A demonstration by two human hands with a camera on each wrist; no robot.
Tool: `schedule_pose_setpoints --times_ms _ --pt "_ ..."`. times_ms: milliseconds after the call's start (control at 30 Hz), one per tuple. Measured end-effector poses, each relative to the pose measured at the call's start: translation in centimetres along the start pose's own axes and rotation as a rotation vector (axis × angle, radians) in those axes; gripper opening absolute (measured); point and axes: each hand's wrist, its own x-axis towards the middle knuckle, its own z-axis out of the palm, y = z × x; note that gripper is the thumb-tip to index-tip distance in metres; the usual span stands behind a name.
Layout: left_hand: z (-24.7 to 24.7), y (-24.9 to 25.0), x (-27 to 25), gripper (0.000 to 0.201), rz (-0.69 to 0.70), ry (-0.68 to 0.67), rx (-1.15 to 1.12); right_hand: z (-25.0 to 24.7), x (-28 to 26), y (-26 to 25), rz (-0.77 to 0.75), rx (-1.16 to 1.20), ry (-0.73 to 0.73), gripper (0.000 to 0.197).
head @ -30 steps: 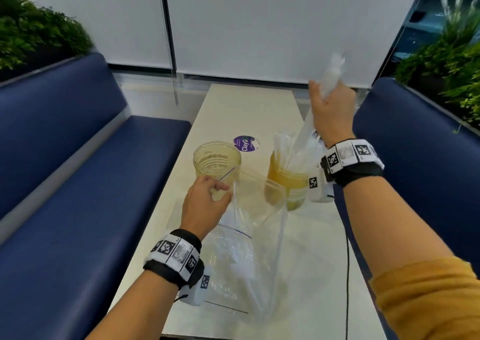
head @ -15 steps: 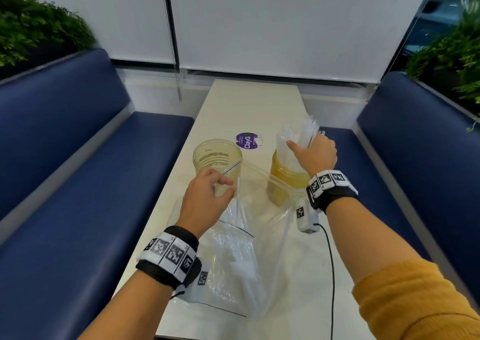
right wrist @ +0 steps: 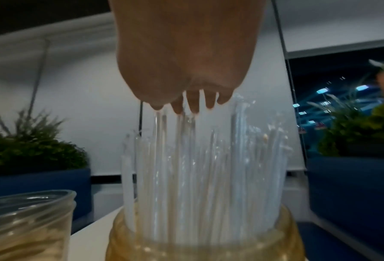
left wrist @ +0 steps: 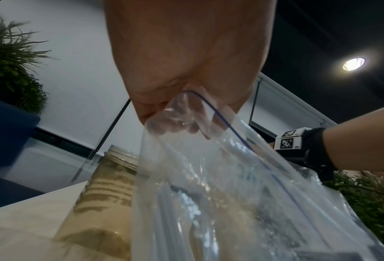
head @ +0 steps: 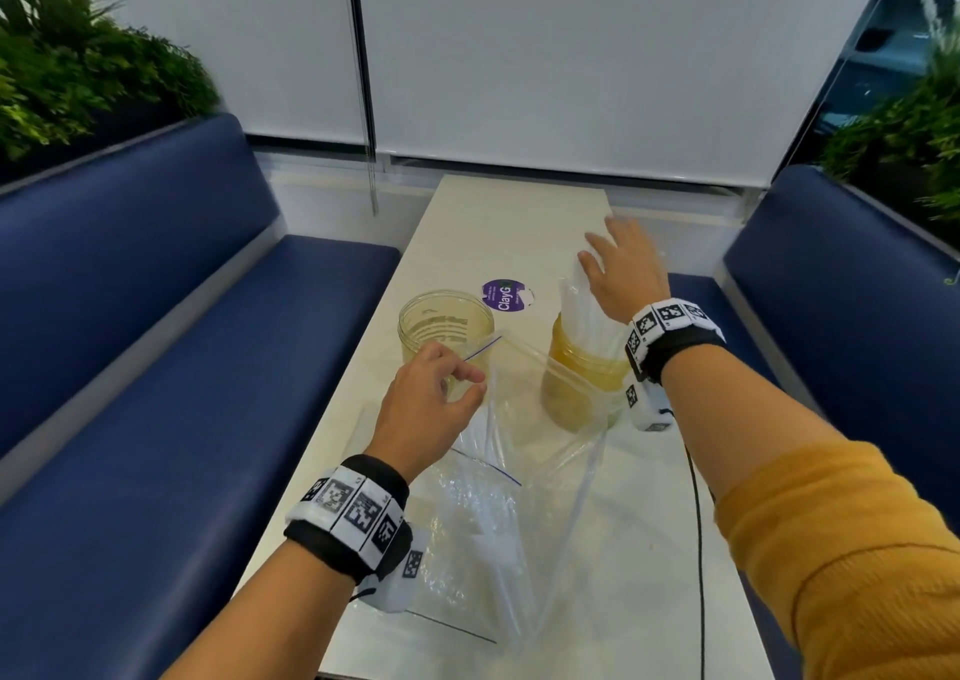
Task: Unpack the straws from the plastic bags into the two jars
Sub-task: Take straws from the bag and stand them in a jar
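- Left hand (head: 434, 404) has its fingers curled in a pinch on the top edge of the clear zip bag (head: 519, 477), right by the blue zipper line, and holds that corner up off the table (head: 519, 222). The left wrist view shows the bag's mouth (left wrist: 199, 113) bunched up between the fingers.
- Right hand (head: 621, 269) is spread out flat with straight fingers, not gripping anything. It sits over the tops of the wrapped straws (head: 587, 310), and in the right wrist view the fingertips (right wrist: 194, 106) look like they touch the tallest ones.
- Those straws (right wrist: 199, 176) stand upright, packed into the right jar (head: 576, 383), the amber one, which the bag partly covers from the head view.
- The left jar (head: 441, 331) stands just beside it, right behind the left hand. Can't see any straws in it.
- A few straws (head: 498, 555) are in the bag, lying along its length.
- A round purple sticker (head: 505, 295) sits on the table just past the jars.
- Blue benches (head: 156, 367) run along both sides.
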Motion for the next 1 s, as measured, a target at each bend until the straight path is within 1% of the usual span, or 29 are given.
schedule_pose_setpoints --times_ms 67,100,133,167,200,267,300,333,400,433,500,533,567,600,633,700,767,800,867,900,967,1000 --pt "-0.1 0.2 0.0 0.003 0.007 0.001 0.010 0.4 -0.3 0.2 0.065 -0.013 -0.165 0.042" --pt "-0.2 0.3 -0.1 0.003 0.009 0.004 0.009 0.5 -0.8 0.2 0.046 -0.044 -0.216 0.038" --pt "-0.2 0.3 -0.1 0.003 0.010 0.006 0.004 0.6 -1.3 0.0 0.030 -0.079 -0.227 0.040" --pt "-0.3 0.2 -0.2 0.004 0.010 0.007 -0.004 0.7 -1.6 0.0 0.028 -0.104 -0.184 0.045" --pt "-0.3 0.2 -0.3 0.004 0.010 0.008 -0.010 0.7 -1.9 -0.2 0.063 -0.069 -0.107 0.048" --pt "-0.4 0.0 -0.3 0.005 0.011 0.009 -0.007 0.4 -1.3 -0.6 0.119 -0.015 0.092 0.048" --pt "-0.4 0.0 -0.4 0.005 0.010 0.010 -0.005 0.2 -0.7 -0.9 0.119 -0.001 0.154 0.045" --pt "-0.4 0.0 -0.4 0.005 0.009 0.011 -0.006 -0.2 0.1 -1.2 0.080 0.013 0.165 0.044" --pt "-0.4 0.0 -0.3 0.006 0.005 0.010 -0.005 -0.4 1.7 -1.8 -0.071 0.005 0.091 0.044" --pt "-0.4 0.1 -0.2 0.006 0.004 0.011 -0.002 -0.1 2.3 -2.0 -0.128 -0.024 0.012 0.043" --pt "-0.3 0.2 -0.2 0.006 0.003 0.009 0.004 1.3 2.3 -2.5 -0.157 -0.127 -0.198 0.041" --pt "-0.3 0.2 -0.1 0.006 0.002 0.008 0.005 2.0 1.9 -2.7 -0.142 -0.202 -0.298 0.042" --pt "-0.3 0.2 -0.1 0.005 0.003 0.006 0.007 2.6 1.4 -2.8 -0.132 -0.245 -0.348 0.044" --pt "-0.3 0.2 -0.1 0.006 0.005 0.001 0.009 2.7 1.1 -2.8 -0.131 -0.246 -0.337 0.044" --pt "-0.3 0.1 -0.1 0.006 0.009 -0.003 0.011 2.6 1.1 -2.7 -0.156 -0.230 -0.285 0.042" --pt "-0.3 0.0 0.0 0.006 0.014 -0.007 0.015 1.0 1.3 -2.3 -0.147 -0.230 -0.087 0.039" --pt "-0.4 0.0 0.2 0.005 0.019 -0.010 0.013 -1.2 1.3 -1.2 -0.028 -0.295 0.088 0.037" --pt "-0.5 0.0 0.3 0.005 0.023 -0.008 0.010 -2.1 1.2 -0.3 0.070 -0.325 0.116 0.036" --pt "-0.6 0.1 0.4 0.004 0.030 0.000 0.005 -2.6 0.9 2.1 0.237 -0.308 0.118 0.036" --pt "-0.6 0.1 0.4 0.005 0.032 0.003 0.005 -2.2 0.8 3.2 0.271 -0.286 0.088 0.037" --pt "-0.5 0.3 0.5 0.009 0.029 0.001 0.007 -0.3 0.3 4.6 0.265 -0.230 0.011 0.041" --pt "-0.5 0.4 0.6 0.013 0.026 -0.004 0.003 0.5 -0.4 4.6 0.259 -0.174 -0.026 0.043"
